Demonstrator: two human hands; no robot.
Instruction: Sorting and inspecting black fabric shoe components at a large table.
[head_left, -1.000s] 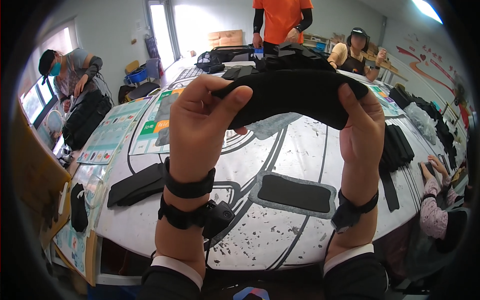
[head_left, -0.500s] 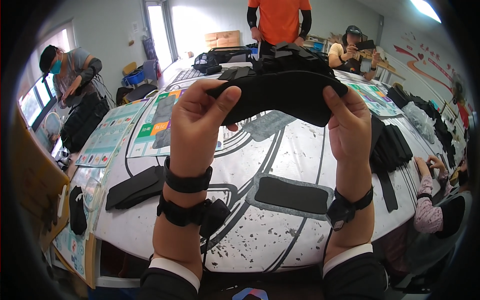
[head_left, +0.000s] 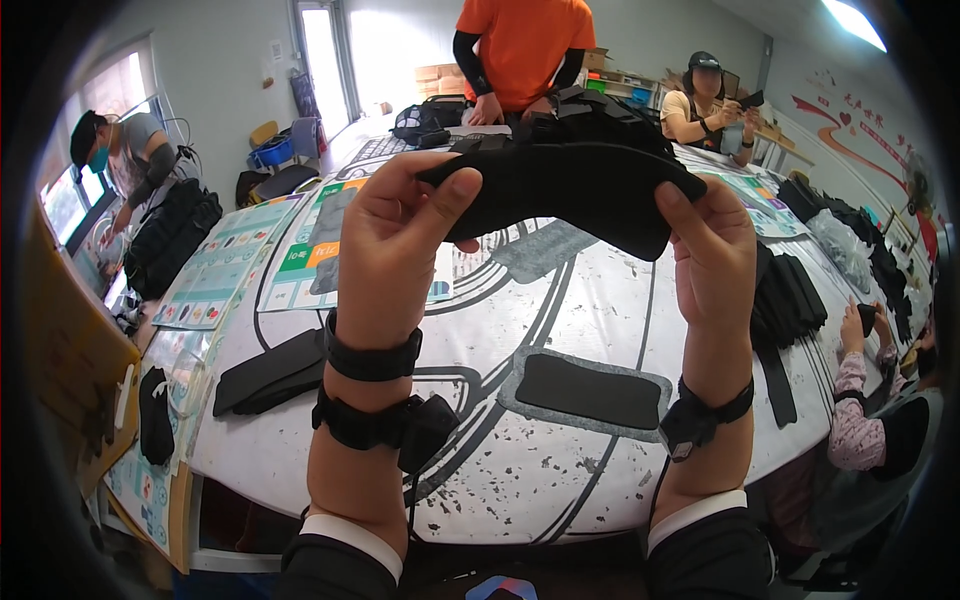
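Observation:
A black fabric pad [head_left: 560, 190], long with rounded ends and a dipped lower edge, is stretched out above the table. My left hand [head_left: 400, 220] pinches its left end, thumb in front and fingers behind. At the right end, my right hand [head_left: 712, 240] pinches it the same way. Below lies a flat black pad [head_left: 592, 391] on a slightly larger grey felt-like piece [head_left: 512, 400]. Beside my left forearm rests a small stack of black strips [head_left: 270, 375]; a bigger pile of black strips [head_left: 788, 300] lies right of my right hand.
The white table top [head_left: 500, 490] has black lines and worn specks. Printed sheets [head_left: 225, 260] and a grey piece [head_left: 540, 250] lie farther off. A person in orange [head_left: 525, 45] stands opposite; others work at the left and right. A clear plastic bag [head_left: 838, 245] lies far right.
My right hand has shifted slightly right with its end of the pad. The person in orange now leans with hands lower. At the right edge, a person's hands now hold a small black thing.

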